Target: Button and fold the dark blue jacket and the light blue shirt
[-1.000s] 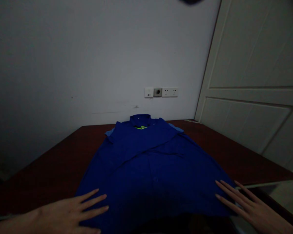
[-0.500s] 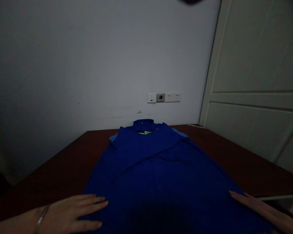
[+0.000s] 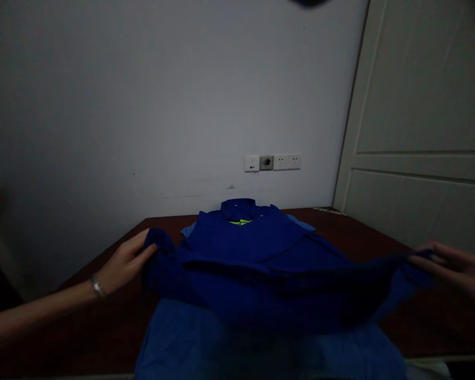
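Raising the near edge of the dark blue shirt (image 3: 237, 243) from the table (image 3: 114, 322) since the earlier frame, and changing from laying the left hand (image 3: 124, 264) and the right hand (image 3: 455, 266) on the flat cloth to gripping its two sides. Uncovering also, by this lifting, lighter blue cloth (image 3: 182, 335) at the near end of the table. Pinching one side of the edge with the left hand, keeping dark cloth between thumb and bent fingers with almost no gap. Wearing a silvery bracelet (image 3: 97, 286) on this wrist. Holding the opposite side with the right hand, closing thumb and fingers on the fabric near the right border of the view; not being able to tell each finger's exact place there, because of blur. Stretching the lifted part between both hands, and letting its middle sag in dark folds above the lighter cloth. Leaving the far part of the shirt lying on the table, pointing its collar (image 3: 237, 207) toward the wall (image 3: 182, 105), and showing a small yellow-green patch (image 3: 240, 222) at the collar opening. Facing, above the collar and somewhat to the right, a row of socket plates (image 3: 287, 162) on the wall. Having at the far right a pale panelled door (image 3: 415, 126).
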`<state>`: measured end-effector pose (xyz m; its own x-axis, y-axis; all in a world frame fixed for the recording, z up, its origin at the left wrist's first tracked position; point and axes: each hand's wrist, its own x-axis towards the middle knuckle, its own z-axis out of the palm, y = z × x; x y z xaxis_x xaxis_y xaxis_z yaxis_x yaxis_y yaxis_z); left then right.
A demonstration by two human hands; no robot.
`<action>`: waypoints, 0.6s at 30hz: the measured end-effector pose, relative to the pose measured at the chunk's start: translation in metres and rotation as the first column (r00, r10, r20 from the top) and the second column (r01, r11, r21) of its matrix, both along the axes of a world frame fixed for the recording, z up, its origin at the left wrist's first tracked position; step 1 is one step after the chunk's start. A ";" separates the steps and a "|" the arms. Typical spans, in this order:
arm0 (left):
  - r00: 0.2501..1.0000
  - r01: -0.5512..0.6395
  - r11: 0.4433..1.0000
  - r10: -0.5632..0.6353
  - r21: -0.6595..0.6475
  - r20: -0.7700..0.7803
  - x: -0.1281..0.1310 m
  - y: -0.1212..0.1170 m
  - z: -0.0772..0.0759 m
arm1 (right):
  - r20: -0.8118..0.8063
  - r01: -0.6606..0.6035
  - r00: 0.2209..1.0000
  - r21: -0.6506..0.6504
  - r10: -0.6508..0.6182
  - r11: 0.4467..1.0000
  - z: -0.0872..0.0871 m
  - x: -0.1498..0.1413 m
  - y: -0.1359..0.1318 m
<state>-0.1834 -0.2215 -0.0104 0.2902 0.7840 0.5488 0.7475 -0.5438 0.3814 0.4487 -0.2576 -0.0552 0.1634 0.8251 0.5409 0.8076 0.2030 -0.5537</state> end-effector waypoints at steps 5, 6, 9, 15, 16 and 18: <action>0.961 -0.043 0.999 0.032 0.034 0.275 0.001 0.061 0.035 | -0.130 -0.032 0.991 -0.117 0.017 0.993 0.059 -0.016 0.069; 0.947 -0.030 0.999 0.022 0.022 0.320 0.001 0.074 0.040 | -0.130 -0.025 0.991 -0.102 0.011 0.994 0.066 -0.020 0.083; 0.907 0.036 0.998 -0.010 -0.054 0.422 -0.001 0.112 0.053 | -0.129 -0.006 0.992 -0.073 -0.004 0.997 0.081 -0.032 0.129; 0.862 0.098 0.965 0.040 -0.244 0.506 -0.013 0.193 0.052 | -0.149 -0.030 0.988 -0.028 0.026 0.999 0.076 -0.046 0.234; 0.850 0.095 0.958 0.064 -0.272 0.523 -0.015 0.206 0.048 | -0.144 -0.046 0.989 -0.031 0.041 0.998 0.071 -0.047 0.252; 0.815 0.102 0.938 0.113 -0.332 0.569 -0.017 0.231 0.035 | -0.134 -0.045 0.990 -0.011 0.043 0.999 0.059 -0.048 0.289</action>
<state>-0.2006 0.0094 0.0249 0.0027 0.9483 0.3174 0.3359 -0.2998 0.8929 0.4002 0.0315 0.0035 0.1969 0.8401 0.5054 0.7169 0.2283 -0.6588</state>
